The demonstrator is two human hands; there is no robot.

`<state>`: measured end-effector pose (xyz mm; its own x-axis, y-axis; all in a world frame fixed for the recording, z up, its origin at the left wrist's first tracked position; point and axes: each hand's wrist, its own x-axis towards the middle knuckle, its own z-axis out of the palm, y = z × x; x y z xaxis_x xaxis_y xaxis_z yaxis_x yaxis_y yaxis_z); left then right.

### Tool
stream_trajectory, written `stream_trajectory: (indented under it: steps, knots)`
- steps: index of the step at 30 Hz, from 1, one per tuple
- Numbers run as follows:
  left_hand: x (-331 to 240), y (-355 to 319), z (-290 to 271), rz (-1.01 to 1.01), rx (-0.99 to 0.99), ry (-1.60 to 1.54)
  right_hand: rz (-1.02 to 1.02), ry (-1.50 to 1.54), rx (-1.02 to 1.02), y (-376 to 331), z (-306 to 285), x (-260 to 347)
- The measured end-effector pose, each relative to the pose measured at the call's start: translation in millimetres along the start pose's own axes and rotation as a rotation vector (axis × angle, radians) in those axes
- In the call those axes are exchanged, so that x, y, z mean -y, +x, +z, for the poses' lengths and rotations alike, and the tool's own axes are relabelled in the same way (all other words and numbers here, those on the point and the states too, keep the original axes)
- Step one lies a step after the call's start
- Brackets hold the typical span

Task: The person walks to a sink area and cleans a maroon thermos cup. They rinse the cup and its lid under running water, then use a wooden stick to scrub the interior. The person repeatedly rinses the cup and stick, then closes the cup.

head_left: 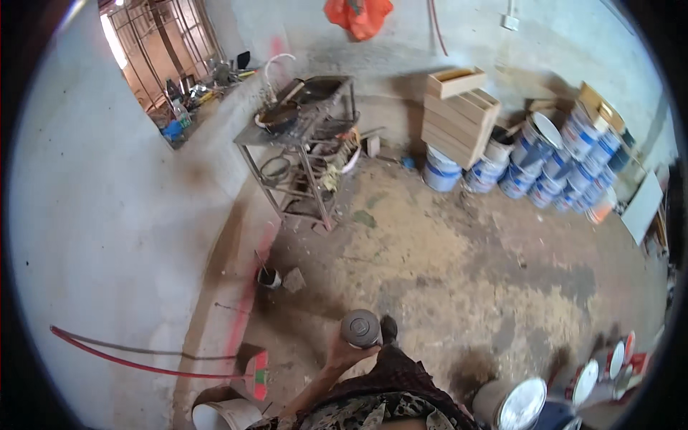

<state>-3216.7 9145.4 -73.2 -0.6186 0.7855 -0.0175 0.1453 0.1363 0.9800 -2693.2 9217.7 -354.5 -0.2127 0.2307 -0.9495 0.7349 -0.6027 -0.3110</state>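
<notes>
My left hand (348, 353) is closed around a cylindrical container with a grey round lid (360, 327), held upright in front of my body. From above only the lid with its raised rings and a little of the side show, so its exact kind cannot be made out. My left forearm (315, 390) comes up from the lower edge. Below the container, one dark shoe (388, 328) shows on the floor. My right hand is out of sight.
A metal stand (308, 140) with pans stands along the left wall. Stacked paint buckets (545, 165) and wooden boxes (459, 125) line the far wall. More lidded buckets (519, 405) are near right. A red-handled broom (256, 374) leans left, by a small pot (269, 278).
</notes>
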Motion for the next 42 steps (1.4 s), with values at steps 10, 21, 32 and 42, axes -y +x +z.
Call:
stream_trajectory:
  steps: [10, 21, 32, 42]
  knots:
    - [-69.6, 192.7, -68.8, 0.013, -0.366, -0.114, -1.025, -0.322, -0.148, -15.0, 39.9, 703.2]
    - [-41.4, 465.4, -112.8, -0.054, -0.398, -0.146, -1.406, -0.729, 0.585, -113.7, 196.7, 1008.1]
    - [-66.1, 761.3, -64.2, 0.22, -0.308, 0.525, -1.631, -1.025, -0.071, -59.9, 109.3, 1225.9]
    - [-92.7, 935.0, -52.3, 0.144, -0.551, 0.465, -1.873, -1.203, 0.435, -18.0, 78.7, 1453.6]
